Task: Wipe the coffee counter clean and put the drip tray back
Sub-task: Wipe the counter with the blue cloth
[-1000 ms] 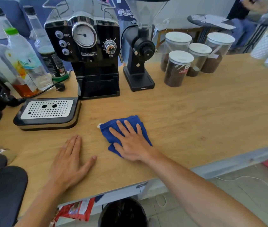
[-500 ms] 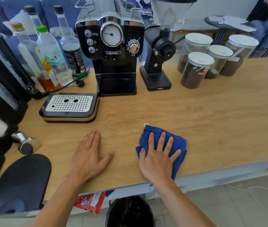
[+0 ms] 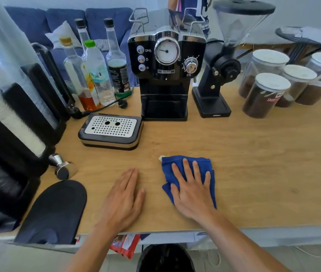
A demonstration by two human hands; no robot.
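A folded blue cloth (image 3: 204, 163) lies on the wooden counter (image 3: 254, 154) near its front edge. My right hand (image 3: 191, 187) presses flat on the cloth with fingers spread. My left hand (image 3: 123, 199) rests palm down on the bare wood just left of it, holding nothing. The drip tray (image 3: 110, 132), black with a perforated metal grate, sits on the counter to the left of the black espresso machine (image 3: 165, 65). The machine's base slot (image 3: 163, 108) stands without a tray.
A grinder (image 3: 220, 71) and several lidded coffee jars (image 3: 265, 95) stand at the back right. Bottles (image 3: 94, 75) and a loose plug (image 3: 123, 104) are behind the tray. A tamper (image 3: 63, 167), a black mat (image 3: 55, 211) and cup dispensers (image 3: 8, 114) fill the left side.
My right hand has slid the cloth to the right along the counter's front and turned to point straight ahead. The left hand stays flat on the wood. The view has shifted left.
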